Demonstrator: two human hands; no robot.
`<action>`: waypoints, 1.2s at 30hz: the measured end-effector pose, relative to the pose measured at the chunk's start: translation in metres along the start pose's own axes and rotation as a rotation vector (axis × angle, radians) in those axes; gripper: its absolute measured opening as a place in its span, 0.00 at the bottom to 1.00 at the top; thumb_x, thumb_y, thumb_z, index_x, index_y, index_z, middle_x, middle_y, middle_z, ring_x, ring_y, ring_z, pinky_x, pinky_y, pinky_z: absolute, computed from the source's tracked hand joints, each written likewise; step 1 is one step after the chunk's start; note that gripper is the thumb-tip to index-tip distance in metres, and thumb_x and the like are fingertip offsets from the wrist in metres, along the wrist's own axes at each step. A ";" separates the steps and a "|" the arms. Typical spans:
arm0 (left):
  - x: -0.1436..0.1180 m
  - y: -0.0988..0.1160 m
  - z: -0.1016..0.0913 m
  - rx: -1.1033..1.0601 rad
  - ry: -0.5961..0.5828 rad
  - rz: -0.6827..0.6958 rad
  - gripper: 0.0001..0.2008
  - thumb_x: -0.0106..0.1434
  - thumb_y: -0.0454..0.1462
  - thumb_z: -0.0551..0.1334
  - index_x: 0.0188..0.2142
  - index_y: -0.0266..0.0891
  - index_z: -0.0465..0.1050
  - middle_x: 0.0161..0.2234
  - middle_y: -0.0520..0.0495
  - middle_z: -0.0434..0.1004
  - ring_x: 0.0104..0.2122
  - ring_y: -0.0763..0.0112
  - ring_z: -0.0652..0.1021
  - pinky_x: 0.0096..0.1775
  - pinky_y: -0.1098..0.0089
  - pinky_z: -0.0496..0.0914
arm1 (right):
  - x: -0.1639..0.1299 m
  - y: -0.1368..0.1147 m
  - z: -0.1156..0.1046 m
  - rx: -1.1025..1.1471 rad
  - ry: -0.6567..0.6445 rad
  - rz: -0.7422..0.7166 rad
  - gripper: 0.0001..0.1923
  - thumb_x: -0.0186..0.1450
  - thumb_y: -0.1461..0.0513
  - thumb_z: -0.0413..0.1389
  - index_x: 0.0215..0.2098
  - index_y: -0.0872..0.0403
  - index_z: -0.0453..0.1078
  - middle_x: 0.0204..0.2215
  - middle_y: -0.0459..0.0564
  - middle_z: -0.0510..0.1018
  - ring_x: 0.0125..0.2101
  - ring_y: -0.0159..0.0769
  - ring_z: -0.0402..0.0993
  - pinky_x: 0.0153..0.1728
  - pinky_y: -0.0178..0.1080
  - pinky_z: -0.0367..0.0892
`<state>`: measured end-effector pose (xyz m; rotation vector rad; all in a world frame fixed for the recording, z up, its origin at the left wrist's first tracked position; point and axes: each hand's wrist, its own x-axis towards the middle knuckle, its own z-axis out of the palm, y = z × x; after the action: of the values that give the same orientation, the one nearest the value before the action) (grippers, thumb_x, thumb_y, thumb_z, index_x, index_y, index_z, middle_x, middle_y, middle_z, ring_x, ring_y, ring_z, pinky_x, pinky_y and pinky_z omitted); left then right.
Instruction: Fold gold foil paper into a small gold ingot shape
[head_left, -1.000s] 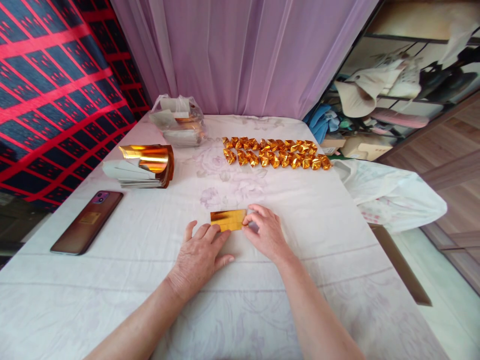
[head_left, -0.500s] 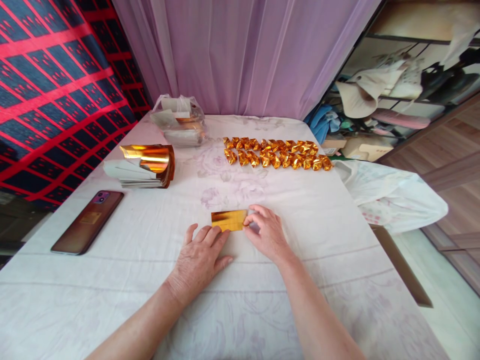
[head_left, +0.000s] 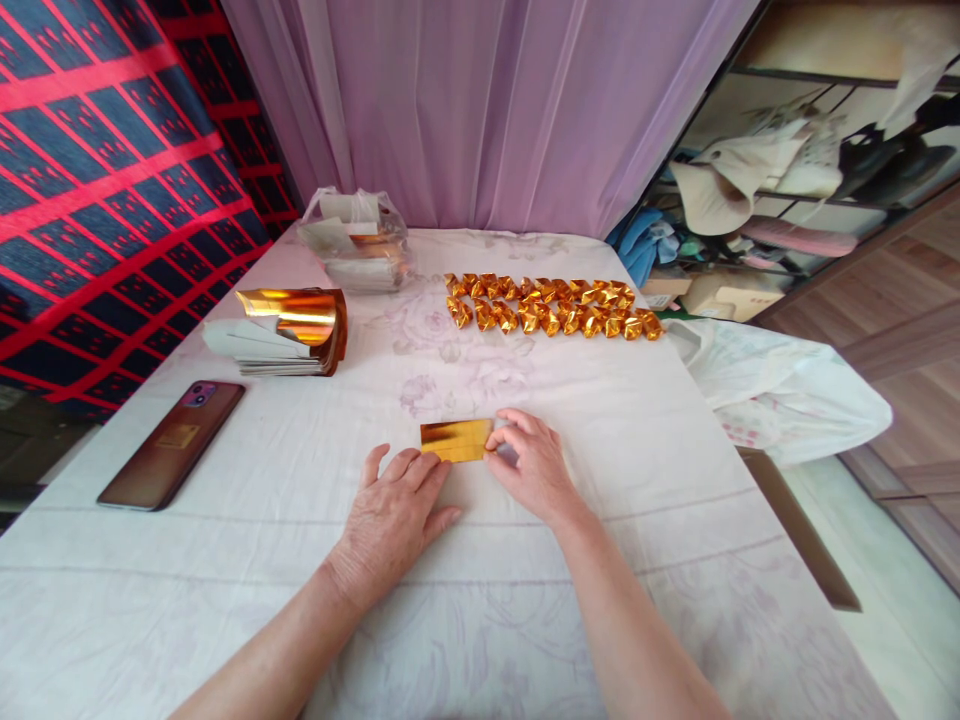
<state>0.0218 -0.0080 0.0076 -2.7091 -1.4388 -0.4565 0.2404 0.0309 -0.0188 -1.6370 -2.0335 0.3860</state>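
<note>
A folded gold foil paper (head_left: 456, 439) lies flat on the white floral tablecloth (head_left: 300, 470) in front of me. My left hand (head_left: 390, 515) rests palm down on the cloth, its fingertips touching the paper's lower left edge. My right hand (head_left: 529, 465) pinches the paper's right end between thumb and fingers. Farther back, several folded gold paper ingots (head_left: 547, 305) lie in two rows.
A stack of gold and white sheets (head_left: 289, 332) sits at the left, a plastic bag of more sheets (head_left: 358, 245) behind it. A phone (head_left: 172, 443) lies near the left edge. A white bag (head_left: 780, 385) hangs off the right edge. A purple curtain (head_left: 487, 110) hangs behind.
My left hand has slid slightly back and to the left along the paper's edge. The paper and my right hand have hardly moved.
</note>
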 end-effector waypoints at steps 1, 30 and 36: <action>0.000 0.000 0.000 -0.002 0.000 0.001 0.17 0.66 0.44 0.62 0.51 0.40 0.74 0.47 0.44 0.79 0.48 0.55 0.75 0.58 0.49 0.57 | 0.000 0.000 0.000 0.000 0.001 -0.001 0.05 0.59 0.65 0.59 0.32 0.48 0.73 0.52 0.51 0.74 0.54 0.45 0.69 0.50 0.49 0.62; -0.007 -0.008 -0.002 0.004 0.000 0.007 0.15 0.68 0.41 0.59 0.51 0.40 0.73 0.49 0.43 0.79 0.50 0.54 0.75 0.56 0.48 0.58 | 0.000 -0.001 -0.001 0.020 -0.007 0.015 0.04 0.59 0.64 0.60 0.32 0.49 0.73 0.53 0.52 0.74 0.54 0.46 0.69 0.51 0.49 0.61; -0.007 -0.009 -0.002 0.013 0.020 0.016 0.14 0.68 0.41 0.59 0.50 0.39 0.74 0.49 0.43 0.79 0.49 0.54 0.76 0.56 0.48 0.59 | 0.000 -0.001 -0.001 0.022 -0.004 0.011 0.04 0.59 0.64 0.59 0.32 0.48 0.73 0.53 0.51 0.74 0.54 0.45 0.68 0.51 0.49 0.62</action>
<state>0.0107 -0.0085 0.0063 -2.6959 -1.4090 -0.4702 0.2403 0.0305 -0.0175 -1.6354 -2.0169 0.4143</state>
